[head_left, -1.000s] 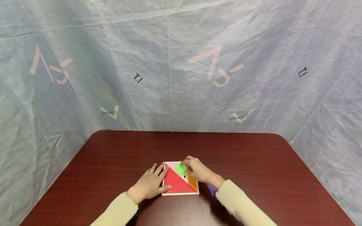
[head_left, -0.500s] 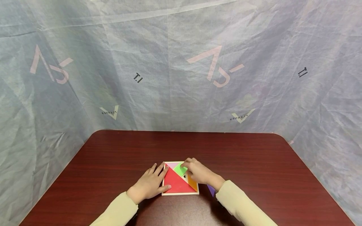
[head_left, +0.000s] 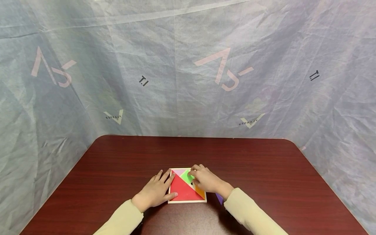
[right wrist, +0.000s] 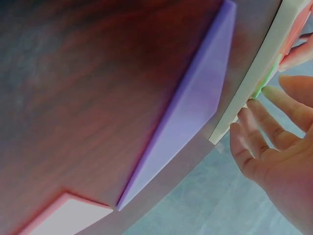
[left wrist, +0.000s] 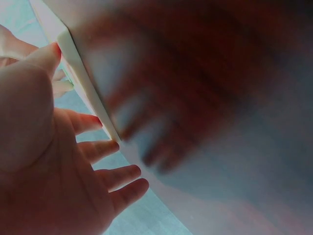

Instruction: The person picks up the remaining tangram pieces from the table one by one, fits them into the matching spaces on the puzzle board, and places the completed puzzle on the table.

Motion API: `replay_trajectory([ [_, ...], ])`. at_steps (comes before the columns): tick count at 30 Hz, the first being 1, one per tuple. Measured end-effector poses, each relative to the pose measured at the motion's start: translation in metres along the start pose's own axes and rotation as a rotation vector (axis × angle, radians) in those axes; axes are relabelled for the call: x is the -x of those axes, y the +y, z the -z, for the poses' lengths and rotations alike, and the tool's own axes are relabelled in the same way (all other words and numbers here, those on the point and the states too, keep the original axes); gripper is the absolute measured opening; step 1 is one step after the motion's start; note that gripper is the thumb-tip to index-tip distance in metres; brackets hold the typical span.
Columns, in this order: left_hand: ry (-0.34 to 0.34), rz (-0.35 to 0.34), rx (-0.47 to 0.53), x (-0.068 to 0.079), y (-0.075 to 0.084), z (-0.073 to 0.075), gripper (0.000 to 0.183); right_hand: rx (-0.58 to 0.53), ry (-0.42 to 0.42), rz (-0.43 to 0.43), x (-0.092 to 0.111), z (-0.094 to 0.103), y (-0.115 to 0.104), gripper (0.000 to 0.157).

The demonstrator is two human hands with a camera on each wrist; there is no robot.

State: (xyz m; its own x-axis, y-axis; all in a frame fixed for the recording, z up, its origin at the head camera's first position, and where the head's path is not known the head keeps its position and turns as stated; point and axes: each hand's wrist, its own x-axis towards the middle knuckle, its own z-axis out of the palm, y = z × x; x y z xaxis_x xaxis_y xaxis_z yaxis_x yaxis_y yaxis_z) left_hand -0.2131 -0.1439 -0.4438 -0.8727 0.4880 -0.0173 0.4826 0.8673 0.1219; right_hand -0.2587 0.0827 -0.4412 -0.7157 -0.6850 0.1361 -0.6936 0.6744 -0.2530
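Note:
A square tangram tray [head_left: 188, 202] with a pale wooden rim lies on the table in the head view. Its near left half is filled by red [head_left: 185, 191], with a pink piece [head_left: 177, 171], a green square [head_left: 187, 177] and an orange piece [head_left: 200, 192] beyond. My left hand [head_left: 157, 191] rests across the tray's left edge, fingers spread, fingertips on the red. Over the far right part, my right hand [head_left: 207, 179] touches the green square with its fingertips. Its fingers look loosely bent in the right wrist view, and it hides the tray's far right corner.
Right of the tray lies a purple piece [right wrist: 195, 98], mostly under the right forearm in the head view. A pale piece with a pink edge [right wrist: 68, 215] lies beyond it in the right wrist view. A grey cloth [head_left: 176, 81] hangs behind the dark red table [head_left: 132, 156].
The green square, tilted up under the right fingertips a second ago, now lies flat in the tray. The right hand has shifted slightly right and towards me. The left hand stays put.

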Motion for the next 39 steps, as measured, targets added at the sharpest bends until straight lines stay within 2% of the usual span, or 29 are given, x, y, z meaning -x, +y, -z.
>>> replay_trajectory([
  [8, 0.045, -0.024, -0.001, -0.0008, -0.0026, -0.0044, 0.071, 0.03, -0.012, 0.08, 0.0036, 0.0027, 0.0017, 0.021],
  [13, 0.023, -0.005, -0.021, -0.0018, -0.002, -0.003, 0.071, 0.036, -0.04, 0.111, 0.0052, 0.0056, 0.0018, 0.024],
  [29, 0.022, -0.003, -0.019, -0.003, -0.0022, -0.0043, 0.071, 0.058, -0.046, 0.134, 0.001, 0.0023, 0.0015, 0.026],
  [39, 0.023, -0.001, -0.019, -0.002, -0.0017, -0.0047, 0.071, 0.036, -0.051, 0.113, 0.0002, 0.0007, -0.0011, 0.025],
])
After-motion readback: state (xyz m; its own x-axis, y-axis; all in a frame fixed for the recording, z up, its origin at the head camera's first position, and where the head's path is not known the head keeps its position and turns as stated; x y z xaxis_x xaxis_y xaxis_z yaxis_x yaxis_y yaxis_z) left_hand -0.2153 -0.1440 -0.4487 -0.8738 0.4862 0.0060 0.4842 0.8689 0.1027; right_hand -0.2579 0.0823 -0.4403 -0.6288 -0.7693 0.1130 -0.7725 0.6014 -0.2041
